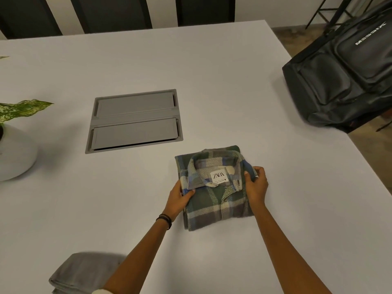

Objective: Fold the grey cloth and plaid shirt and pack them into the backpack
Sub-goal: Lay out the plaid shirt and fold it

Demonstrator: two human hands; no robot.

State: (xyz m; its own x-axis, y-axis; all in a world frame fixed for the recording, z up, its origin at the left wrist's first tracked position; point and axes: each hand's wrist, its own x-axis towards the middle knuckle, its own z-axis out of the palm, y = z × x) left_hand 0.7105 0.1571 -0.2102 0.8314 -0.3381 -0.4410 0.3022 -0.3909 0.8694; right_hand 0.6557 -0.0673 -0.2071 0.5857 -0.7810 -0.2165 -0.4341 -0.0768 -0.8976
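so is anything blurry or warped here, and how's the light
Head view: the plaid shirt is sharp, label readable; the grey cloth at the bottom edge looks soft; wide-angle distortion bows the table edge and tilts the backpack; light is dim and even, shadows faint, no glare.

- plaid shirt [214, 200]: green, blue, grey and cream checks, with a white neck label printed in black
- grey cloth [84, 272]: plain mid grey
- backpack [343, 81]: black, with white lettering
- table [212, 71]: plain white
- recessed panel [135, 120]: flat grey
- plant leaf [23, 108]: green, mottled with cream
- pot [14, 158]: white
- wristbands [166, 219]: black
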